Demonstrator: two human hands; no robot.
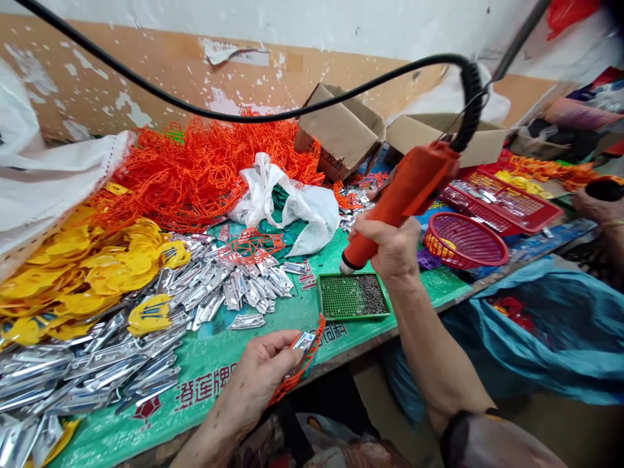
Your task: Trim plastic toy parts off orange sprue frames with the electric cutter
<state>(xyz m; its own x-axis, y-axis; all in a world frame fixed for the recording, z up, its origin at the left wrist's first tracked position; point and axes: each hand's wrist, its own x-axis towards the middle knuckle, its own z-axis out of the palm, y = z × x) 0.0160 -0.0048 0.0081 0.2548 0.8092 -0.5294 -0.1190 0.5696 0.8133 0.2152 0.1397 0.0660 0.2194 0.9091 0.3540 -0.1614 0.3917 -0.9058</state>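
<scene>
My right hand is wrapped round an orange electric screwdriver, its tip pointing down at a small green tray of tiny dark screws. Whether the tip touches the screws I cannot tell. Below and left of the tray, my left hand pinches an orange plastic frame together with a silver plate. Silver metal plates lie heaped left of the tray, with another orange frame on top of them.
Yellow plastic pieces and a tall pile of orange frames fill the left and back. A black cable loops overhead. Red baskets stand at right, above a blue bag. Another person's hand shows at far right.
</scene>
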